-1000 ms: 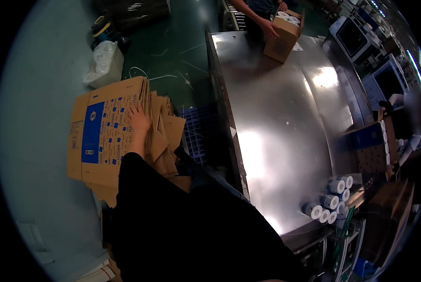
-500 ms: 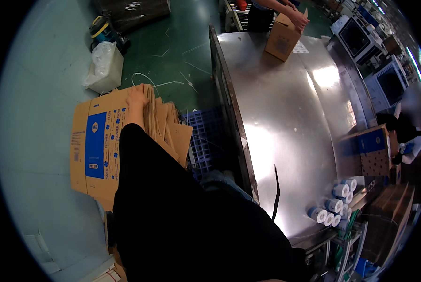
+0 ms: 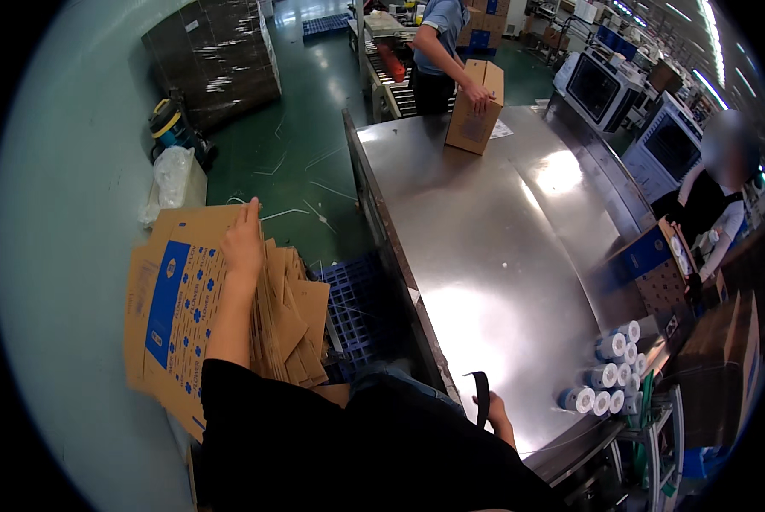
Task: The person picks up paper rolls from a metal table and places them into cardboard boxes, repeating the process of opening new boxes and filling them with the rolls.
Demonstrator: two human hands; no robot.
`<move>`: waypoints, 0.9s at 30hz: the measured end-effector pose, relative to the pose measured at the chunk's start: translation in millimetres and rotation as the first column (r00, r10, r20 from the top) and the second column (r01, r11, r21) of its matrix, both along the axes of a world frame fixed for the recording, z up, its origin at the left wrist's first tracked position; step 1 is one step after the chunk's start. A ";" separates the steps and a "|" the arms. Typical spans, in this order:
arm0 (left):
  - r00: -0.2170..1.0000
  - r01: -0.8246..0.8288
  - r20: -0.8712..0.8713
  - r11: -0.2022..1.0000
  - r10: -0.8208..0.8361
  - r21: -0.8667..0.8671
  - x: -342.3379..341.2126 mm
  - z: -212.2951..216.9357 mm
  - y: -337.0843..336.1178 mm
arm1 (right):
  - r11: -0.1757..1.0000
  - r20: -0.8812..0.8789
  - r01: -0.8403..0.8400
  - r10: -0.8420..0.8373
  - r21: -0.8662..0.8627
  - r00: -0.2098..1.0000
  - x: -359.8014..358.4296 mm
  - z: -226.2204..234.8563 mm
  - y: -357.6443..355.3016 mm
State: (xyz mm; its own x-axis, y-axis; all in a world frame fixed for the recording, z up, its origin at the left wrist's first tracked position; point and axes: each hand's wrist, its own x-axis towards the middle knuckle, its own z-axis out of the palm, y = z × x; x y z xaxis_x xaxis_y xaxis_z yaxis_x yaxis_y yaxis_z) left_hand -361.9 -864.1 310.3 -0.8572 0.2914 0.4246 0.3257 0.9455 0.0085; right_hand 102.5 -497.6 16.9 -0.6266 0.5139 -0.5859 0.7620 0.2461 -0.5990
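At the left, my left hand [image 3: 243,243] grips the upper edge of a flattened cardboard box [image 3: 207,286], printed with a blue panel and blue flower marks. The sheet leans at the front of a stack of folded cardboard boxes [image 3: 293,311]. Near the metal table's close edge is my right hand [image 3: 500,418], its fingers apart and seemingly holding nothing. A black strap [image 3: 483,399] hangs in front of that hand and covers part of it.
Beyond the metal table [image 3: 476,222], a co-worker steadies a closed carton [image 3: 476,111]. At right, another person handles an open carton [image 3: 660,264]. Several white rolls [image 3: 604,375] stand near the table's right corner. A blue pallet [image 3: 348,299] and a white bin [image 3: 186,188] lie left.
My right hand has come into view by the table edge. My left hand still holds the flattened box, which is tilted more and sits lower. The view has shifted, showing more of the far room.
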 end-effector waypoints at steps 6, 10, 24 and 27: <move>0.735 0.615 -0.284 0.782 -0.616 -0.104 113.4 55.4 121.8 | 0.929 -0.548 0.359 -0.255 0.089 0.797 -54.6 121.5 27.0; 0.499 0.857 -0.278 0.515 -0.821 0.017 169.5 60.3 152.0 | 0.806 -0.594 0.254 0.143 0.534 0.792 -59.1 197.7 23.3; 0.104 0.491 0.179 0.207 -0.978 0.846 182.4 70.6 244.1 | 0.512 -0.303 0.229 0.065 0.828 0.951 95.7 324.6 -17.0; 0.233 0.655 -0.324 -0.098 -0.917 0.749 225.0 88.3 268.3 | 0.548 -0.162 0.146 -0.019 0.824 0.987 85.3 318.9 -36.2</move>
